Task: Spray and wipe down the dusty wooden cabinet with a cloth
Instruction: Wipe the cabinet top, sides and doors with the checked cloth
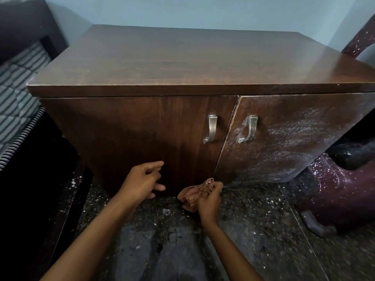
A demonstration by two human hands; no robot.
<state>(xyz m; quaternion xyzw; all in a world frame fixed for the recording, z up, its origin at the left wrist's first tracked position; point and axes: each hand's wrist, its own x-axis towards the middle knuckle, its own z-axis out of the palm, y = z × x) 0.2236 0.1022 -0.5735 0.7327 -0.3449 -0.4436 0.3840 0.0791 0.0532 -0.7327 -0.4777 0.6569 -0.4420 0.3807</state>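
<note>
Nearest, a crumpled reddish striped cloth (191,197) is pinched in the right hand (209,201), fingers closed on it, low at the foot of the dark brown wooden two-door cabinet (182,63), seemingly bunched to offer a fresh wiping face. The left hand (142,182) is held open and empty, fingers spread just before the left door (132,134), perhaps for steadying. That door looks clean; the right door (294,134), slightly ajar, is seen coated in whitish dust, so it is judged unwiped. What is inside the cabinet cannot be told. No spray bottle is visible.
</note>
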